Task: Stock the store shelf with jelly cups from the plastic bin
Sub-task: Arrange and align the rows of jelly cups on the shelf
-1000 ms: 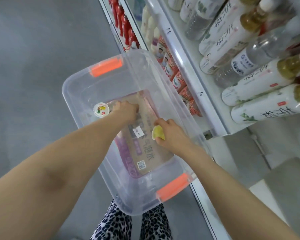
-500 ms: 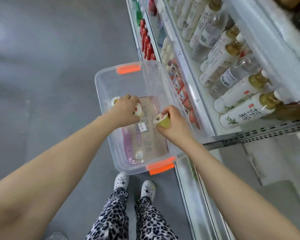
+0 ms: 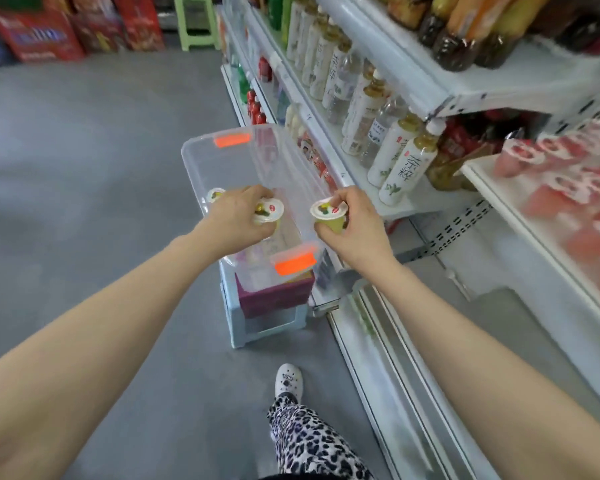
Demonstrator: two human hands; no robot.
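The clear plastic bin (image 3: 201, 161) with orange handles rests on a small stool beside the shelves. My left hand (image 3: 236, 216) grips a yellow jelly cup (image 3: 270, 211) with a white lid above the bin. Just behind that hand, another jelly cup (image 3: 215, 194) peeks out. My right hand (image 3: 357, 226) holds a second yellow jelly cup (image 3: 328, 216) by its side, just past the bin's right rim. The store shelf (image 3: 492, 195) at the right carries several blurred red jelly cups (image 3: 561, 181).
Tea and water bottles (image 3: 402, 157) fill the middle shelf next to the bin. A light blue stool (image 3: 267, 323) with a purple box supports the bin. Red snack bags (image 3: 49, 29) and a green stool (image 3: 196, 22) stand far back. My leg and shoe (image 3: 288, 379) are below.
Both hands have lifted a jelly cup each out of the bin. My head has risen, so the view now takes in the aisle and the shelf with red cups.
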